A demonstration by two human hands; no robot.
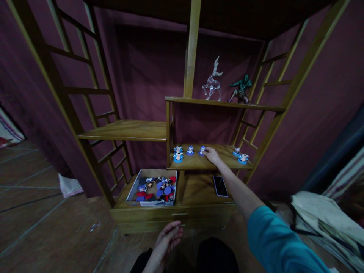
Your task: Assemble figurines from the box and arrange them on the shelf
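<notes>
My right hand point(212, 155) reaches onto the middle shelf, its fingers closed on a small figurine point(202, 149) with a purple round base. Just left of it a similar purple-based figurine point(190, 150) stands upright. Further left are figurines on blue bases, the front one point(178, 157) nearest the shelf edge. At the right end stand two more blue-based figurines, one in front point(243, 158) and one behind point(236, 152). My left hand point(170, 237) hangs low before the drawers, thumb and fingers drawn together. Whether anything small is between them is hard to see.
An open cardboard box point(137, 185) of jumbled figurines sits on the low left shelf. A phone point(220, 186) lies to its right. Above, a clear deer figure point(212, 84) and a dark green figure point(241, 90) stand on the upper shelf point(224, 103). Wooden uprights frame the compartments.
</notes>
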